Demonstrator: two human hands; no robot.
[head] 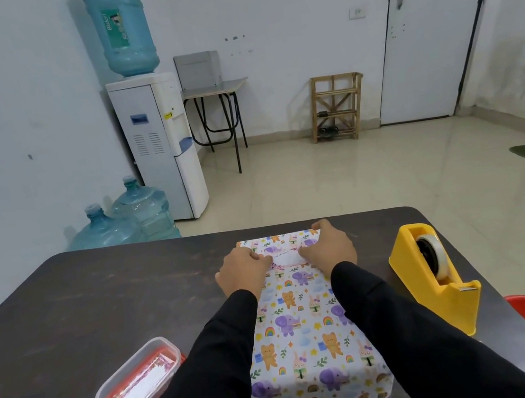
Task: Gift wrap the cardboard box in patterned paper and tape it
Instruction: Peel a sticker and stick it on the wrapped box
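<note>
Cardboard box (306,327), already paper-wrapped, lies mid-counter (100,306). Left hand (242,270) has curled fingers (257,257) touching the white label (288,258) at its end, pinching or pressing unclear; right hand (327,250) hooks its fingers over the box's far edge.

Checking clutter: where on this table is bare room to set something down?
Bare: the far-left table beyond the tub, and the strip between box and dispenser. Crowded: mid-table, where left hand and right hand meet at the box's label.
</note>
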